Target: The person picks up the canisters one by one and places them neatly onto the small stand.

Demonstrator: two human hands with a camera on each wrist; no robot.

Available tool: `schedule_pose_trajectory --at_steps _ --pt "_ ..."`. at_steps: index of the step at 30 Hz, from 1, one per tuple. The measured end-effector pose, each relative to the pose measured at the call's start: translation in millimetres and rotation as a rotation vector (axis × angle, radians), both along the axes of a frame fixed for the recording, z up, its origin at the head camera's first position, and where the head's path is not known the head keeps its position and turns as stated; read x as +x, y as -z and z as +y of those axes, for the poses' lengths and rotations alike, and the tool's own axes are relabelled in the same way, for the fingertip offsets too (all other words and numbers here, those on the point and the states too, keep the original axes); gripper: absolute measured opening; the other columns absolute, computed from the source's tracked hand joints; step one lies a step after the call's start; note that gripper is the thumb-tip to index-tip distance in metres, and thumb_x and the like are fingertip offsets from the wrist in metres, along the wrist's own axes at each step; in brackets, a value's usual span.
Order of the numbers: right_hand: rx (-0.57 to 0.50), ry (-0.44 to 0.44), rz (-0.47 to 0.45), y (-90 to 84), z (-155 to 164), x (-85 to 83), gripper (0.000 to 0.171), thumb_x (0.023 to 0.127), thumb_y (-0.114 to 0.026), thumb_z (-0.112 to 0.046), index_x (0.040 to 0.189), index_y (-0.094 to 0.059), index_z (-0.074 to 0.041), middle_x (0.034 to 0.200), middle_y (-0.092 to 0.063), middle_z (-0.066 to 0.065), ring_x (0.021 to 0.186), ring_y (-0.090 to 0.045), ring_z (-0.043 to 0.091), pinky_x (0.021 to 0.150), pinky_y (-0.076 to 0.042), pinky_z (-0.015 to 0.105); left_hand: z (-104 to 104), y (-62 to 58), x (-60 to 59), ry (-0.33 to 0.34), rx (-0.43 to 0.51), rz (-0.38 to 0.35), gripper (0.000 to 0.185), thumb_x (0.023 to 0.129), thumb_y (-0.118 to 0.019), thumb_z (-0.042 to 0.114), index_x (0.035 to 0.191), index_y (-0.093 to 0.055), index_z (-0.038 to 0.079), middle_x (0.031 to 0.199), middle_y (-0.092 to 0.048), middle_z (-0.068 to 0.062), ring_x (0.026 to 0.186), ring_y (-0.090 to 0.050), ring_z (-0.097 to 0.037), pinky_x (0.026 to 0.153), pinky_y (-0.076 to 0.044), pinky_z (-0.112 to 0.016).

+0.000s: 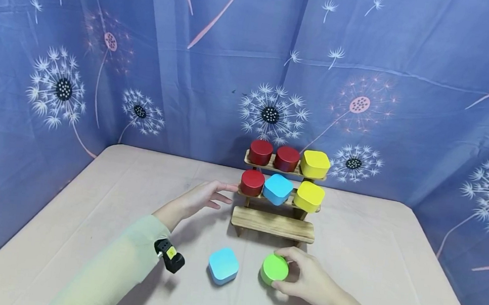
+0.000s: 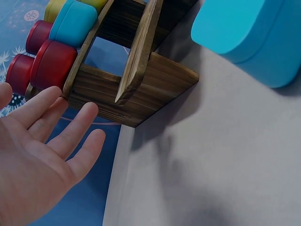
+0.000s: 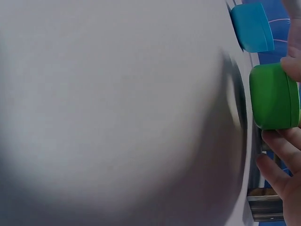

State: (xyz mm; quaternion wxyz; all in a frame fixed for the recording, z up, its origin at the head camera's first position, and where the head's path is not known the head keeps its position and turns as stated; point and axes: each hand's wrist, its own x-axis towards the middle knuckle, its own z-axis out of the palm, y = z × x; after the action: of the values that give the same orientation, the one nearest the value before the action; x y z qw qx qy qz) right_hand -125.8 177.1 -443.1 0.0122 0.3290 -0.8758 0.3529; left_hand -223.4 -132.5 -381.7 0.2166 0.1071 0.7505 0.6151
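Note:
My right hand (image 1: 309,281) pinches a round green tin (image 1: 274,269) between thumb and fingers, in front of the shelf; whether it touches the table I cannot tell. To its left a square blue tin (image 1: 223,265) sits on the table. My left hand (image 1: 199,198) has its fingers extended beside the left end of the middle step, close to a red tin (image 1: 252,182); contact is unclear. The left wrist view shows that hand (image 2: 44,150) with palm visible and nothing held. In the right wrist view the green tin (image 3: 273,96) sits between thumb and fingers.
A three-step wooden shelf (image 1: 272,224) stands near the back. Two red tins and a yellow tin (image 1: 315,164) line its top step; a blue tin (image 1: 278,189) and another yellow tin (image 1: 309,196) share the middle step. A blue dandelion-print curtain (image 1: 215,94) hangs behind the table (image 1: 133,185).

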Motion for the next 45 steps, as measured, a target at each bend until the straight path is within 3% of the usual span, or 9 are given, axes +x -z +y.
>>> schedule_pose_trajectory --at_steps 11,22,33,45 --pt "-0.01 0.022 -0.028 -10.0 -11.1 -4.9 0.057 0.074 -0.079 -0.033 0.12 -0.059 -0.005 0.113 -0.064 -0.002 0.098 -0.059 0.008 0.081 -0.054 0.033 2.1 2.2 1.9 -0.014 0.008 -0.015 0.053 0.096 -0.025 0.029 0.138 -0.047 0.005 0.147 -0.043 -0.012 0.124 -0.051 -0.037 0.103 -0.038 -0.053" --pt "-0.024 0.056 -0.022 -25.1 -27.9 -16.6 0.057 0.073 -0.081 -0.028 0.121 -0.059 -0.008 0.117 -0.064 0.001 0.103 -0.06 0.011 0.086 -0.054 0.033 2.3 3.1 2.6 -0.014 0.003 -0.002 0.053 0.097 -0.025 0.029 0.139 -0.047 0.005 0.146 -0.043 -0.012 0.123 -0.052 -0.035 0.101 -0.041 -0.05" --pt "-0.065 0.026 0.113 -32.1 -38.9 -32.1 0.054 0.07 -0.082 -0.025 0.117 -0.061 -0.006 0.109 -0.066 0.001 0.093 -0.061 0.01 0.078 -0.055 0.033 0.1 4.5 1.5 -0.009 0.023 0.009 0.054 0.097 -0.022 0.028 0.139 -0.046 0.003 0.147 -0.041 -0.013 0.123 -0.052 -0.037 0.103 -0.038 -0.054" --pt "-0.079 0.074 0.041 -43.5 -48.2 -45.3 0.057 0.073 -0.081 -0.024 0.122 -0.059 -0.006 0.117 -0.065 0.007 0.094 -0.064 0.017 0.08 -0.055 0.036 -0.5 6.2 1.3 0.013 0.032 0.009 0.054 0.097 -0.023 0.029 0.14 -0.045 0.005 0.148 -0.04 -0.012 0.124 -0.051 -0.036 0.104 -0.037 -0.053"
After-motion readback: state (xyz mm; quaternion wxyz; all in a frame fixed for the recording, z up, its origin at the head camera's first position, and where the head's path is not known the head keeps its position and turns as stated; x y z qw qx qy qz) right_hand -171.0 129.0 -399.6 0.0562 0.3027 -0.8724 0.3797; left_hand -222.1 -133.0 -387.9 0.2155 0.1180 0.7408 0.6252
